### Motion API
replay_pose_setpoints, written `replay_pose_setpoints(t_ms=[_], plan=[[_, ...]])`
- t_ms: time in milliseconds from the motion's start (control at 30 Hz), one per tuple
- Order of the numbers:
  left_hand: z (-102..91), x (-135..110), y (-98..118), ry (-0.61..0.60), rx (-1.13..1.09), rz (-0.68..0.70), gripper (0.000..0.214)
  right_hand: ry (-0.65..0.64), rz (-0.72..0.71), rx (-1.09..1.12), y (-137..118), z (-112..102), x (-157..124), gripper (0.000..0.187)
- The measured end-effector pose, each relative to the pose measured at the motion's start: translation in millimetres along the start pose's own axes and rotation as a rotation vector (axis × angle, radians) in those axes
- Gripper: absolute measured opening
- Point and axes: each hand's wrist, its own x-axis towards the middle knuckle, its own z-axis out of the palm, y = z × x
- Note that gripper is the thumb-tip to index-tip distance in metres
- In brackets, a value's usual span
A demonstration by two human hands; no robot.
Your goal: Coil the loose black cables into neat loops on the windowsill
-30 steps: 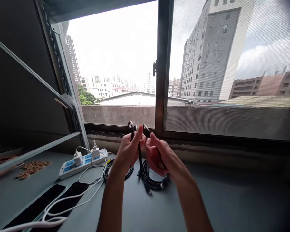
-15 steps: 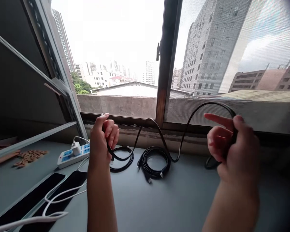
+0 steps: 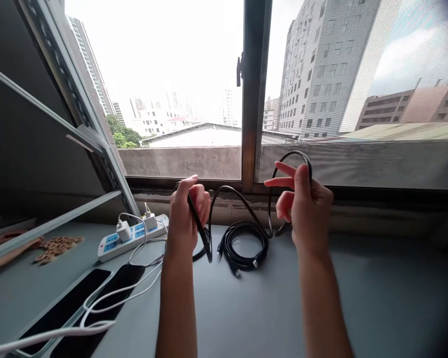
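Observation:
A black cable (image 3: 234, 189) runs in loose bends between my two hands in front of the window. My left hand (image 3: 189, 209) is closed around one stretch of it, and a piece hangs down below the fingers. My right hand (image 3: 302, 199) grips the other part between thumb and palm, with two fingers stretched out to the left; the cable arches over above it. Below and between the hands, a coiled black cable (image 3: 228, 247) with plugs at its ends lies on the grey table. Part of another black coil (image 3: 200, 254) shows behind my left wrist.
A white power strip (image 3: 134, 237) with chargers plugged in stands at the left. White cords (image 3: 108, 296) cross two dark phones (image 3: 69, 308) at the front left. Small brown pieces (image 3: 57, 248) lie near another person's arm (image 3: 11, 256). A metal frame (image 3: 97, 134) rises at the left.
My hands have come closer together: the right moved left, the left moved right. The cable's arch at the right has become narrower. The view has shifted slightly.

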Motion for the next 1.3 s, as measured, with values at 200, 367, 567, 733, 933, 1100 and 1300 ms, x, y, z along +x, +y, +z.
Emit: replay_pose_setpoints(t_ms=[200, 367, 567, 733, 933, 1100, 1300], plan=[[-2.4, -2.0, 2.5, 0.061, 0.106, 0.028, 0.05, -0.378, 0.201, -0.024, -2.8, 3.4, -8.6, 0.046], [-2.3, 0.0, 0.2, 0.139, 0.156, 0.066, 0.056, -0.669, 0.352, -0.098, -3.4, 7.2, -13.6, 0.053], [-3.6, -0.2, -3.8, 0.123, 0.256, 0.103, 0.059, -0.763, 0.34, 0.082, -17.4, 8.0, -19.4, 0.061], [-5.4, -2.5, -1.8, 0.025, 0.271, 0.118, 0.065, -0.742, 0.374, 0.204, -23.1, 4.5, -18.3, 0.059], [-6.9, -3.2, -2.8, 0.076, 0.385, 0.137, 0.067, -0.55, 0.392, 0.279, -25.7, 11.2, -18.3, 0.065], [-0.8, -3.6, -8.3, 0.009, 0.544, 0.056, 0.068, -0.409, 0.306, 0.192, -24.5, 15.1, -19.9, 0.077], [10.2, -1.8, -23.4, -0.148, 0.644, 0.007, 0.067, -0.563, 0.237, 0.021, -22.4, 3.0, -21.1, 0.092]])
